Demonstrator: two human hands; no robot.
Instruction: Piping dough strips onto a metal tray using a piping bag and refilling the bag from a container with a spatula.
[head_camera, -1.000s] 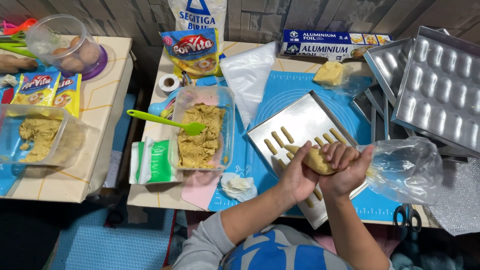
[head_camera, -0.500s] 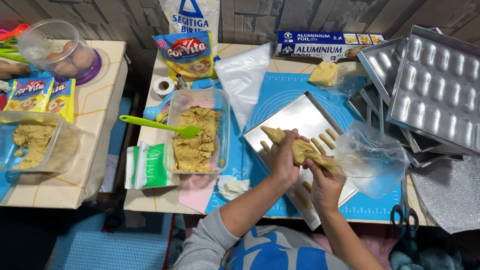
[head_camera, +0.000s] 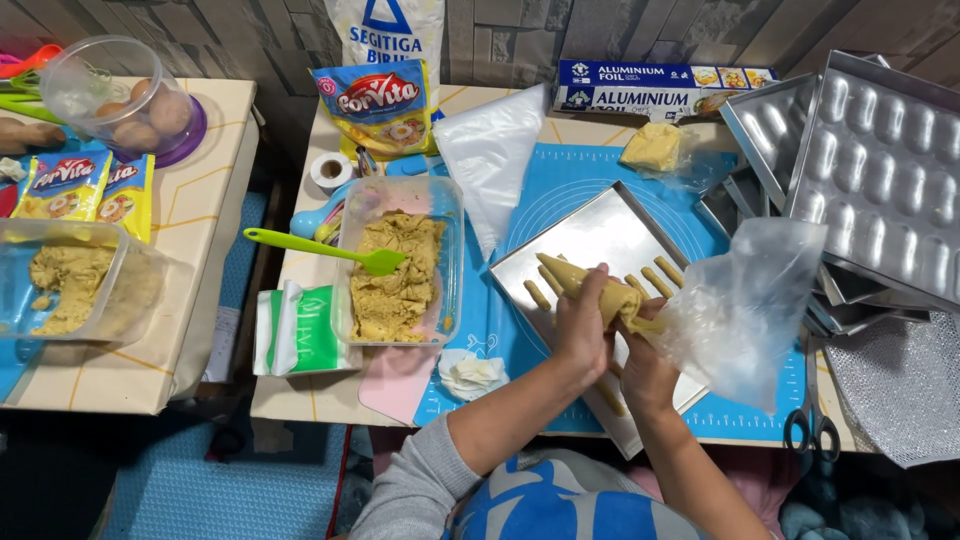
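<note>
Both hands have moved from the near right corner of the baking tray (head_camera: 600, 240) up toward its middle, and the piping bag (head_camera: 600, 292) has swung round with them: a second ago its filled end sat bunched between the palms, now the tip reaches out over bare metal. By my reading, a fresh line of dough is being started beside those already laid.

The left hand (head_camera: 583, 330) is wrapped around the filled cone of the bag. The right hand (head_camera: 645, 370) is clamped on the twisted neck just behind it, with the loose plastic (head_camera: 745, 310) billowing out to the right. The hands are touching, one behind the other.

The bag's long axis runs diagonally, its tip pointing up and left across the tray, its slack tail down and right. Several piped dough sticks (head_camera: 655, 280) lie just beside the hands. Left of the tray stands a clear container of dough (head_camera: 400, 270) with a green spatula (head_camera: 320, 250) resting across it.
</note>
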